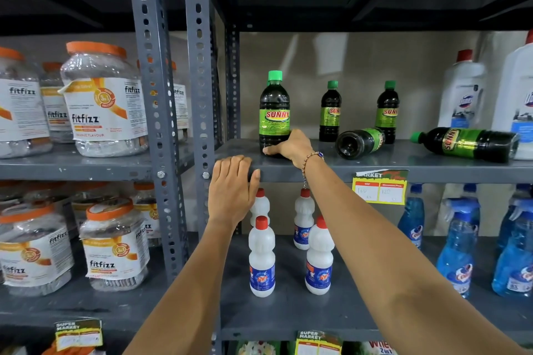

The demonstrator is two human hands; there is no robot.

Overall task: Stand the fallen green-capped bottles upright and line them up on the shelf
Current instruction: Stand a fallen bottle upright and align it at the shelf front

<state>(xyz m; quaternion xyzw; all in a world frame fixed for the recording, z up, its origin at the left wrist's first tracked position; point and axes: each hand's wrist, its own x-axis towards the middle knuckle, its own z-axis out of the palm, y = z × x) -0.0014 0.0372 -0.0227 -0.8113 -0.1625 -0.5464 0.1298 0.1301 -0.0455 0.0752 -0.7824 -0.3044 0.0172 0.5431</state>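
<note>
On the grey middle shelf (375, 173) a dark green-capped Sunny bottle (274, 112) stands upright near the front left, and my right hand (288, 145) grips its base. Two more green-capped bottles stand further back, one (330, 111) in the middle and one (388, 108) to its right. A fallen bottle (360, 142) lies with its bottom toward me in front of them. Another fallen bottle (467, 144) lies on its side at the right, cap pointing left. My left hand (232, 186) rests flat on the shelf's front edge, holding nothing.
White cleaner bottles (461, 89) stand at the shelf's right end. Perforated steel uprights (199, 66) bound the left side. Below are white red-capped bottles (262, 256) and blue spray bottles (458, 248). Orange-lidded fitfizz jars (101, 98) fill the left rack. A yellow price tag (379, 187) hangs on the shelf edge.
</note>
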